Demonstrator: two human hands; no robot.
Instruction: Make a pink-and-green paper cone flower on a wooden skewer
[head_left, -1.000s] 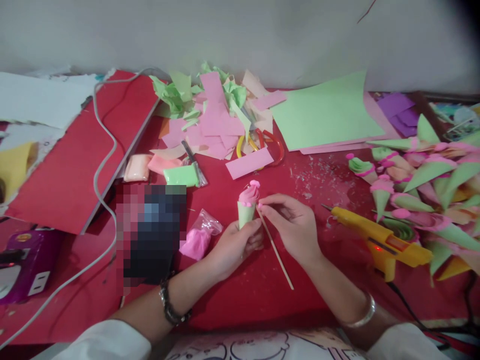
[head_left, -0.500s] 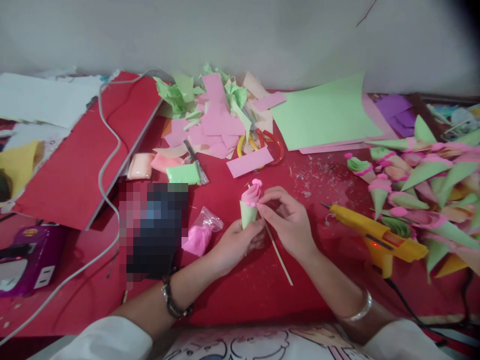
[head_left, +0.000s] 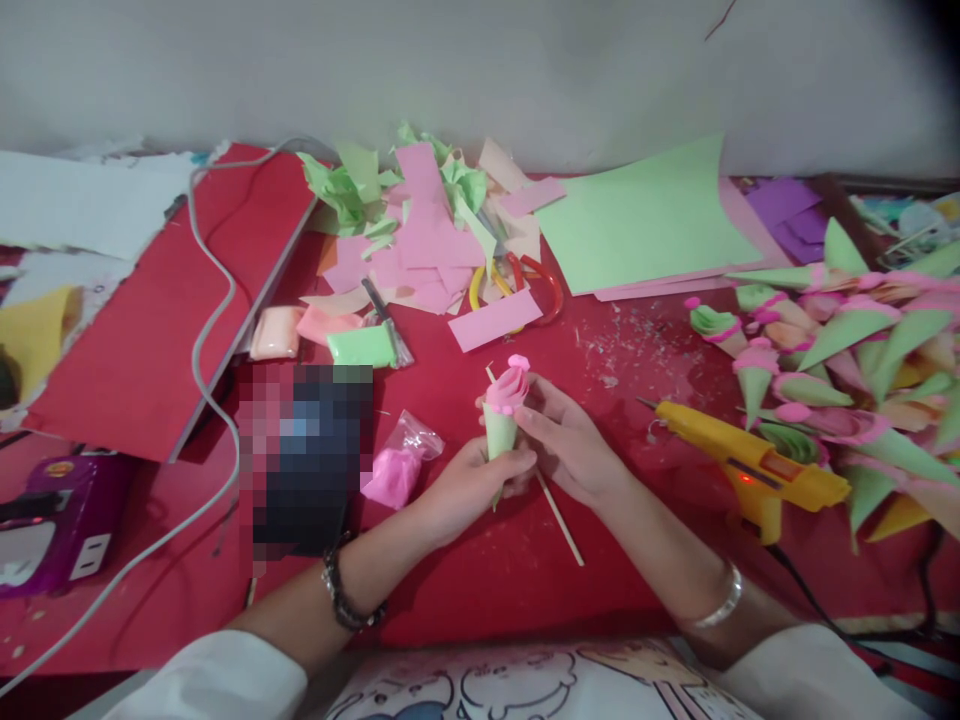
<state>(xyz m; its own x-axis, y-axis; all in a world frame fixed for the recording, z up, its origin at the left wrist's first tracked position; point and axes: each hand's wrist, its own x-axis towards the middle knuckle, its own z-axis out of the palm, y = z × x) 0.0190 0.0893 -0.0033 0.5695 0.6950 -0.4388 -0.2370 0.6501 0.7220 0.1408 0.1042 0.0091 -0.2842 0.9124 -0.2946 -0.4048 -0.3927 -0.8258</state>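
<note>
A paper ice cream cone (head_left: 500,430), light green with a pink rolled-paper top and a pink trim, stands upright between my hands. My left hand (head_left: 480,475) is wrapped round the lower part of the cone. The fingers of my right hand (head_left: 566,440) grip its upper right side, at the pink trim. Behind the cone and my hands a thin wooden stick (head_left: 559,520) lies slanting on the red table. To the left sits a small bag of pink clay (head_left: 394,475).
A yellow glue gun (head_left: 750,470) with a lit red light lies right, beside a pile of finished paper cones (head_left: 862,340). Scissors (head_left: 551,290) lie under paper scraps (head_left: 431,220) at the back. Green sheets (head_left: 637,220), clay packs (head_left: 362,347) and a white cable (head_left: 199,340) are around.
My right hand has shifted from pinching at the trim's edge to holding round the cone's side. The cone has moved slightly right, and the view has shifted a little.
</note>
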